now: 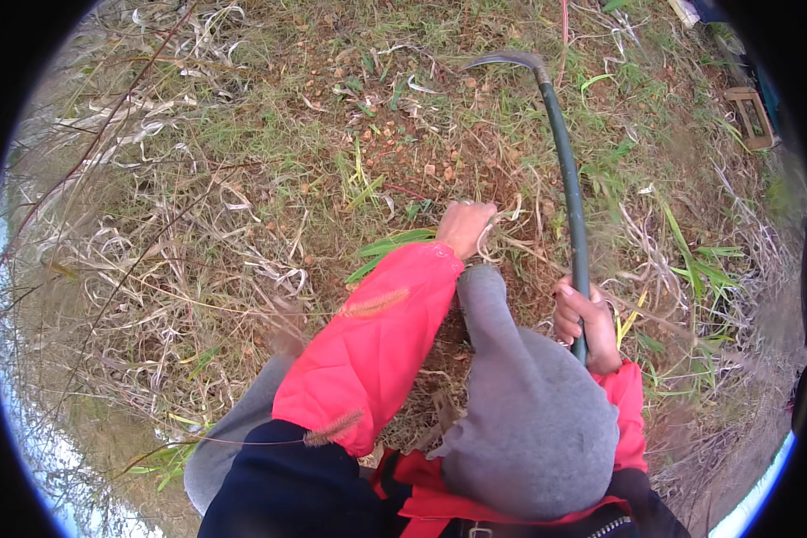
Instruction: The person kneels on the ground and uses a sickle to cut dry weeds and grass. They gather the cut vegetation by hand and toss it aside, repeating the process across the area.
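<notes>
My right hand (588,323) is wrapped around the lower part of the sickle's long dark green handle (567,175). The pole rises away from me, and its curved metal blade (508,59) points left at the far end, over the grass. My left hand (466,227) reaches low to the ground in front of my knee, back of the hand up and fingers curled. Long green leaves (397,247) show left of its wrist, and a dry curled leaf (487,245) lies against its right side. Whatever is under the fingers is hidden.
Dry grass and withered leaves (269,262) cover reddish, stony soil (444,161). Thin bare stems (107,128) cross the left side. My bent knee in grey trousers (531,417) stands between my arms. A wooden frame (752,118) lies at the far right.
</notes>
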Demonstrator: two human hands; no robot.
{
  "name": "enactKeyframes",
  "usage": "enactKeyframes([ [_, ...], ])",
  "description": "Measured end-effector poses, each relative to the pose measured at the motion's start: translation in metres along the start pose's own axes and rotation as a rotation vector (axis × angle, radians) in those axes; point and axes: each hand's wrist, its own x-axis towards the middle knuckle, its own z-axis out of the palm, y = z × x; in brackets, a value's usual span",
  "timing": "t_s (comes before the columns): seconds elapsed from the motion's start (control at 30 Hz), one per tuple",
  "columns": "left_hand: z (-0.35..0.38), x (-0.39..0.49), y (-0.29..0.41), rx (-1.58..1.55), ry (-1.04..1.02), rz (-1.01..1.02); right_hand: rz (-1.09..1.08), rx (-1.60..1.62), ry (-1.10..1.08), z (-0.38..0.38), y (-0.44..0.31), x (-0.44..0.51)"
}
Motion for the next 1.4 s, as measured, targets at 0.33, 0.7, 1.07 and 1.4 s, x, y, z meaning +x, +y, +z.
enactKeyframes([
  [0.33, -0.030, -0.078, -0.063, 0.480, 0.038, 0.421, -0.019, -0.010, 0.019, 0.003, 0.003, 0.006],
  [0.7, -0.137, -0.125, -0.070, 0.239, 0.255, -0.326, -0.044, -0.011, 0.030, 0.009, 0.002, 0.008],
  [1.07, -0.220, -0.039, -0.151, 0.428, 0.250, -0.711, -0.056, -0.017, 0.047, 0.018, 0.000, 0.017],
  [1.4, -0.141, -0.010, -0.197, 0.054, 0.341, -1.082, -0.021, -0.084, 0.083, 0.021, -0.003, 0.027],
])
